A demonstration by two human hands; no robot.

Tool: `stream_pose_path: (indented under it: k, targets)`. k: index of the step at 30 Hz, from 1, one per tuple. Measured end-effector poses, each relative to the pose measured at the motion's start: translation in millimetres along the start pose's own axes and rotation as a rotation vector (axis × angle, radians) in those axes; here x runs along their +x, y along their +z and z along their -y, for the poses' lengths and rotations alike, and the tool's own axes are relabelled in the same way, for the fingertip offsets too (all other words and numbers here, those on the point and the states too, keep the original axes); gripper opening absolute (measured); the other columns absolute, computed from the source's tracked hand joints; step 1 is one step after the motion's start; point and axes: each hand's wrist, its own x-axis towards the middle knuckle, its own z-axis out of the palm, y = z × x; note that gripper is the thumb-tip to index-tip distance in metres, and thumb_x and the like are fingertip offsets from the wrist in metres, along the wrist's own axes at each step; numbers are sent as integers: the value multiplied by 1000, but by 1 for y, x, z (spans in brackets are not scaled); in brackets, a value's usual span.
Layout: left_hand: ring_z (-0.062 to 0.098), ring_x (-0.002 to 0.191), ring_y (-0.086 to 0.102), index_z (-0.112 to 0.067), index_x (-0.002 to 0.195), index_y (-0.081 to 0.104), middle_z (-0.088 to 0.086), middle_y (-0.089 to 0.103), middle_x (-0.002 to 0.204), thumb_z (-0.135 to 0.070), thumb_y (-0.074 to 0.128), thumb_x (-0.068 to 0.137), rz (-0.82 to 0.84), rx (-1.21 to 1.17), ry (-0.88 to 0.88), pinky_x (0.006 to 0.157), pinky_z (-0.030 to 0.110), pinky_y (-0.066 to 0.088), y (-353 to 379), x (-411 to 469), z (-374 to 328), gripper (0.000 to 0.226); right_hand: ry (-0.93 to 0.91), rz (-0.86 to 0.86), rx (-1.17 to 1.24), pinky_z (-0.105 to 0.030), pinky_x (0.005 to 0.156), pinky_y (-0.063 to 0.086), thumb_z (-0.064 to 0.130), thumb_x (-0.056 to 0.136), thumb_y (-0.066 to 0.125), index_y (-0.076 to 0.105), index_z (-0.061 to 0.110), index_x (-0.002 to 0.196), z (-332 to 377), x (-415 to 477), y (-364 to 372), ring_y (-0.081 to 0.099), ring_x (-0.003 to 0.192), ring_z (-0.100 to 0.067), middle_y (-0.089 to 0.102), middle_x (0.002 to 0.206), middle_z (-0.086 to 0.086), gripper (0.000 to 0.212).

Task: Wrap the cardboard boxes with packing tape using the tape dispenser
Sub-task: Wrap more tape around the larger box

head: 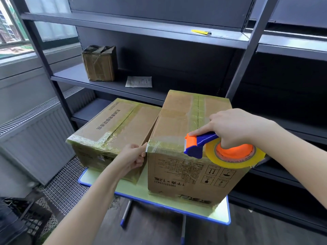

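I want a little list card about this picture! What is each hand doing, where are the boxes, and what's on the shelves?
left hand: pinches the packing tape at the taller box's near top corner
right hand: grips the tape dispenser, pressed on that box's near top edge
boxes: taller box and lower box side by side on the small table, both already taped
shelves: small wrapped parcel, paper slip, yellow utility knife higher up
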Motion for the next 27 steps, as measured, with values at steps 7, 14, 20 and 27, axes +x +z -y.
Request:
stream_pose_path:
  k: [7, 14, 20, 27]
  targets:
    - [15, 59, 45, -12, 78, 48, 0, 49, 66, -28, 57, 92, -106, 221, 167, 54, 21, 36, 9, -5, 17, 23, 0, -10, 3, -22, 52, 30, 14, 82, 49, 25, 57, 139, 0, 1, 1, 39, 65, -7, 44, 78, 11, 76]
    - [-5, 123, 44, -21, 123, 60, -15, 54, 130, -33, 48, 89, -91, 683, 941, 105, 13, 31, 26, -22, 7, 38, 6, 4, 4, -24, 52, 29, 12, 84, 49, 28, 55, 139, 4, 4, -2, 35, 63, -8, 37, 74, 13, 73]
    - [21, 117, 58, -3, 118, 64, 9, 64, 121, -56, 44, 81, -373, 1342, 1216, 101, 41, 44, 56, -12, 28, 67, -4, 18, 9, -22, 52, 30, 16, 84, 53, 26, 56, 140, 1, 2, -2, 38, 64, -8, 44, 79, 10, 74]
    - [20, 110, 62, -8, 111, 70, 7, 68, 115, -47, 74, 72, -344, 1345, 1339, 93, 36, 52, 90, -1, 28, 56, -26, 47, 18, -22, 55, 34, 17, 85, 53, 27, 55, 140, 2, 8, -7, 38, 65, -8, 40, 75, 14, 72]
